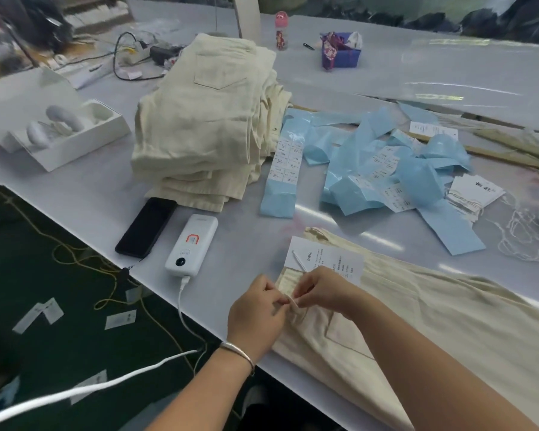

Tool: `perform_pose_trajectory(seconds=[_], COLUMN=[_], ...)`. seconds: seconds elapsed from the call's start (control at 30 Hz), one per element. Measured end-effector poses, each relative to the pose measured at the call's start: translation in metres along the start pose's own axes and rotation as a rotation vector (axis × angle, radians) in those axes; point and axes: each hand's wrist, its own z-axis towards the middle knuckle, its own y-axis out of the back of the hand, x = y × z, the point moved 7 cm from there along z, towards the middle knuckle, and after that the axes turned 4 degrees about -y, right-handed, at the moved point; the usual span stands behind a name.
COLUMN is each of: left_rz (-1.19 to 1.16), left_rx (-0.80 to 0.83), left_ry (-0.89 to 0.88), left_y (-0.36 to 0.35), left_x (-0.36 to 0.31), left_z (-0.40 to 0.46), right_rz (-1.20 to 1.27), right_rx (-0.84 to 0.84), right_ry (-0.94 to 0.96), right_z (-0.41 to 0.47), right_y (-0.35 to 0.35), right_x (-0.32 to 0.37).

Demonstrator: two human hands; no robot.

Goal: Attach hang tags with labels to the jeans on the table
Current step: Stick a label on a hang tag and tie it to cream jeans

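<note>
A: Jeans [448, 321] status? Which pair is on the bench?

B: Cream pair, laid flat at the near right edge of the white table [75, 188], waistband end pointing left. White hang tag [327, 259] with printed text lies on the waistband, its string loop [299, 259] on top of it.

A: Hands?

B: Both at the waistband, just near of the tag. Left hand [255, 315] has fingers curled, fingertips pinching a thin pale strip, string or belt loop, can't tell which. Right hand [321, 290] pinches the same strip from the other side. Fingertips of both meet. Silver bangle [237, 353] on the left wrist.

A: Rest of the stock?

B: Folded stack of cream jeans [206, 126] farther back, left of centre. Right of it, a heap of blue label backing strips [386, 169] with some white labels left on them. Spare hang tags [470, 194] with loose string at far right of that heap.

A: Anything else near the work?

B: Black phone [147, 225] and white power bank [193, 244] side by side, just left of the hands, white cable [181, 303] running off the table edge. Open white box [63, 132] far left.
</note>
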Motion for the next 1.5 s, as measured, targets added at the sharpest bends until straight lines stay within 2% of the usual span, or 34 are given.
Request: perform_pose_trajectory(seconds=[0.1, 0.2, 0.27, 0.37, 0.43, 0.53, 0.63, 0.73, 0.77, 0.83, 0.93, 0.97, 1.07, 1.13, 1.23, 1.4, 1.5], left_rz=[-0.040, -0.188, -0.412, -0.896, -1.122, -1.278, -1.352, -1.340, -1.307, -1.215, -1.071, -1.027, -0.925, -0.876, -0.825, -0.767, -0.747], left_rx=[-0.029, -0.090, -0.134, -0.141, -0.091, -0.035, -0.043, -0.056, -0.060, -0.057, -0.013, 0.007, 0.032, 0.025, 0.015, 0.019, 0.035], left_ry=[0.054, 0.186, 0.319, 0.509, 0.586, 0.623, 0.601, 0.564, 0.549, 0.507, 0.445, 0.430, 0.388, 0.372, 0.355, 0.298, 0.276], left_y=[0.004, 0.014, 0.020, 0.017, 0.011, 0.004, 0.002, 0.006, 0.008, 0.011, 0.009, 0.007, 0.001, 0.001, 0.001, 0.001, 0.001], left_x=[0.002, 0.008, 0.011, 0.007, 0.003, -0.001, 0.001, 0.006, 0.007, 0.006, 0.000, -0.002, -0.008, -0.009, -0.009, -0.010, -0.012], left_z=[-0.002, 0.000, 0.004, 0.011, 0.015, 0.018, 0.021, 0.021, 0.021, 0.021, 0.021, 0.021, 0.022, 0.023, 0.024, 0.025, 0.026], right_rz=[-0.038, -0.189, -0.351, -0.572, -0.670, -0.728, -0.576, -0.496, -0.532, -0.637, -0.696, -0.645, -0.433, -0.397, -0.454, -0.499, -0.600], right_rx=[-0.086, -0.446, -0.577, -0.487, -0.471, -0.469, -0.582, -0.916, -0.964, -0.875, -0.466, -0.400, -0.490, -0.492, -0.445, -0.488, -0.507], right_ry=[0.060, 0.107, 0.091, 0.048, 0.054, 0.106, 0.339, 0.596, 0.636, 0.625, 0.375, 0.298, 0.265, 0.293, 0.291, 0.291, 0.378], right_z=[0.000, -0.002, 0.000, 0.016, 0.022, 0.019, -0.004, -0.047, -0.058, -0.064, -0.048, -0.044, -0.040, -0.036, -0.024, -0.015, -0.019], right_y=[0.007, 0.040, 0.055, 0.054, 0.053, 0.050, 0.053, 0.071, 0.072, 0.066, 0.040, 0.033, 0.035, 0.031, 0.015, 0.009, 0.005], right_x=[0.003, 0.004, 0.003, 0.003, 0.005, 0.010, 0.026, 0.041, 0.043, 0.036, -0.004, -0.017, -0.025, -0.021, -0.017, -0.016, -0.012])
